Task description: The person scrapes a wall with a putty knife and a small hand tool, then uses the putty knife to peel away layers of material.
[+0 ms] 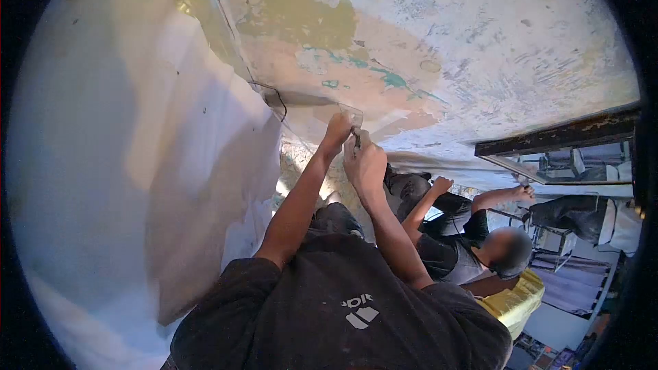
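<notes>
In front of me, close to the patchy wall (pixel 404 34), both of my hands are raised and nearly touching. My right hand (pixel 367 164) is closed around the dark handle of a putty knife (pixel 352 111), its flat greyish blade near the wall. Against the blade's near side, my left hand (pixel 337 131) is closed too; its fingertips are hidden, and they seem to grip the blade's edge. The wall shows peeling cream, pink and green paint, with smoother pale patches around the blade.
A large pale sheet or wall surface (pixel 103 130) fills the left side. A thin black cable (pixel 282 99) sticks out at the corner. To my right sits another person (pixel 445 253) in dark clothes, arm raised. Beyond are a dark-framed opening (pixel 562 137) and yellow cloth (pixel 517 301).
</notes>
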A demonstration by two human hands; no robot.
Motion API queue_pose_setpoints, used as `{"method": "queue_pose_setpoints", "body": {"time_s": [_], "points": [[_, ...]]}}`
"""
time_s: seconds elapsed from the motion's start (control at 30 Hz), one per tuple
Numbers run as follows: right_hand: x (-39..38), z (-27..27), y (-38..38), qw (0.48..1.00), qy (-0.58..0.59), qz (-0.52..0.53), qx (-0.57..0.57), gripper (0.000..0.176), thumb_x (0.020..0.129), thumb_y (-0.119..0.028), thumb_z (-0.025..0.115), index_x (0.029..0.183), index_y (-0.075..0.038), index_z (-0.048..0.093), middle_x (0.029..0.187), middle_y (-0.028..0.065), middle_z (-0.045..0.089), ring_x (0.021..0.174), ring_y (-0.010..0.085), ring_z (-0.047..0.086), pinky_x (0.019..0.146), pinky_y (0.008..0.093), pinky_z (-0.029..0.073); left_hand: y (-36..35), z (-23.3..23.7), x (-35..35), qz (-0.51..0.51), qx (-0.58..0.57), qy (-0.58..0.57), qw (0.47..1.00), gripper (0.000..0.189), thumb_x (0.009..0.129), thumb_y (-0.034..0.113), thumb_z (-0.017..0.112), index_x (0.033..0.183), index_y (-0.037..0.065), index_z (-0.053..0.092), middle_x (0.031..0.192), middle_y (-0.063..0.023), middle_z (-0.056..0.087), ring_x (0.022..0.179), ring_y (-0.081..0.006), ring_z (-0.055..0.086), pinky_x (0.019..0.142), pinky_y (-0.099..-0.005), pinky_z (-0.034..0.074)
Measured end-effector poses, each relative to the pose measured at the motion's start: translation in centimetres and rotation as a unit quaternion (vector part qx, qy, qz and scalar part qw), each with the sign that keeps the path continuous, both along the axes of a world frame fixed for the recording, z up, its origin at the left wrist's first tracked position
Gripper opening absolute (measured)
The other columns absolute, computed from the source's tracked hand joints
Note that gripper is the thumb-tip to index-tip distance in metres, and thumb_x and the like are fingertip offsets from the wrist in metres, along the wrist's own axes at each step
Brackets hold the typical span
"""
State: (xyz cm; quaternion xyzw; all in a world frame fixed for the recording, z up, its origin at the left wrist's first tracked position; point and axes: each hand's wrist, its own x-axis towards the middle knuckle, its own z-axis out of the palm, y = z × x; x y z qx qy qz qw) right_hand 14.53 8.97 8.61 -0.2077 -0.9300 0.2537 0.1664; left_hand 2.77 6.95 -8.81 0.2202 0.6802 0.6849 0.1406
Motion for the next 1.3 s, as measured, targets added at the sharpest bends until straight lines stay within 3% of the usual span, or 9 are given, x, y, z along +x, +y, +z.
{"method": "queue_pose_setpoints", "body": {"time_s": [0.1,0.2,0.3,0.4,0.47,0.73,0.8,1.07,1.3], "points": [[-0.8,0.8,0.4,1.0,0.011,-0.005,0.003,0.019,0.087,-0.015,0.055,0.098,0.0,0.061,0.068,0.0244,0.062,0.064,0.0418,0.062,0.057,0.0463,0.049,-0.4,5.3,-0.6,-0.061,-0.108,-0.054,0.991,0.029,0.083,0.026,0.048,0.069,0.002,0.059,0.062,-0.0101,0.056,0.059,-0.0234,0.055,0.056,-0.0392,0.04],[-2.5,0.2,1.2,1.0,0.01,0.004,-0.013,0.018,0.087,-0.015,0.055,0.095,0.0,0.06,0.068,0.0254,0.061,0.063,0.0422,0.061,0.056,0.0468,0.049,-0.1,3.2,-0.5,-0.083,0.027,-0.132,0.987,0.026,0.079,0.023,0.05,0.064,0.003,0.058,0.057,-0.0084,0.051,0.056,-0.0204,0.052,0.054,-0.039,0.039],[-1.9,1.2,0.7,1.0,-0.001,0.013,0.007,0.017,0.087,-0.016,0.055,0.091,0.0,0.059,0.068,0.0259,0.061,0.063,0.0429,0.061,0.056,0.048,0.048,0.3,3.3,-0.9,-0.037,0.096,0.004,0.995,0.027,0.078,0.023,0.051,0.061,0.003,0.057,0.053,-0.01,0.048,0.051,-0.0211,0.049,0.052,-0.0386,0.037],[-1.5,-0.6,0.8,0.999,0.038,-0.004,-0.005,0.022,0.085,-0.019,0.056,0.097,0.0,0.058,0.065,0.0234,0.061,0.06,0.0413,0.061,0.056,0.0491,0.048,0.4,3.4,-1.7,-0.054,-0.089,-0.1,0.99,0.029,0.078,0.026,0.053,0.063,0.002,0.057,0.062,-0.0174,0.056,0.059,-0.0308,0.056,0.054,-0.0422,0.039],[-1.6,-1.3,1.2,1.0,0.019,-0.004,0.001,0.021,0.086,-0.019,0.056,0.096,0.0,0.058,0.065,0.0232,0.06,0.06,0.0412,0.061,0.056,0.0489,0.049,1.2,-2.6,-2.5,-0.064,-0.025,-0.002,0.998,0.032,0.08,0.028,0.052,0.064,0.0,0.057,0.063,-0.0178,0.057,0.06,-0.0307,0.057,0.055,-0.0428,0.04],[-1.3,-0.4,0.7,0.999,0.009,-0.028,-0.019,0.017,0.087,-0.016,0.055,0.092,0.0,0.058,0.065,0.0258,0.059,0.062,0.0437,0.06,0.053,0.0484,0.047,1.4,-0.5,-1.3,-0.053,-0.041,0.066,0.996,0.027,0.084,0.023,0.049,0.066,0.003,0.055,0.065,-0.0157,0.055,0.066,-0.034,0.053,0.058,-0.0441,0.038],[-1.7,0.0,1.0,1.0,0.022,-0.01,0.003,0.016,0.088,-0.016,0.054,0.091,0.0,0.058,0.064,0.0257,0.059,0.062,0.0436,0.06,0.052,0.0485,0.047,0.8,-0.5,-1.1,-0.055,-0.086,0.238,0.966,0.025,0.084,0.022,0.047,0.068,0.005,0.057,0.068,-0.0154,0.057,0.067,-0.0316,0.056,0.058,-0.0445,0.039],[-0.6,-1.3,0.7,1.0,-0.009,-0.013,-0.014,0.017,0.088,-0.017,0.053,0.089,-0.001,0.058,0.067,0.0268,0.059,0.066,0.0441,0.061,0.058,0.0499,0.048,1.6,-1.8,-1.1,-0.06,-0.213,0.068,0.973,0.023,0.081,0.022,0.052,0.077,0.004,0.065,0.074,-0.0203,0.062,0.07,-0.0364,0.061,0.064,-0.0458,0.046],[-1.0,-0.8,1.7,0.999,0.025,-0.023,-0.025,0.017,0.089,-0.017,0.052,0.089,-0.001,0.059,0.069,0.0259,0.06,0.067,0.0438,0.061,0.059,0.0494,0.048,1.4,0.3,-0.4,-0.018,-0.261,0.288,0.921,0.018,0.077,0.019,0.057,0.073,0.004,0.066,0.075,-0.0202,0.063,0.077,-0.0357,0.062,0.069,-0.0476,0.047]]}}
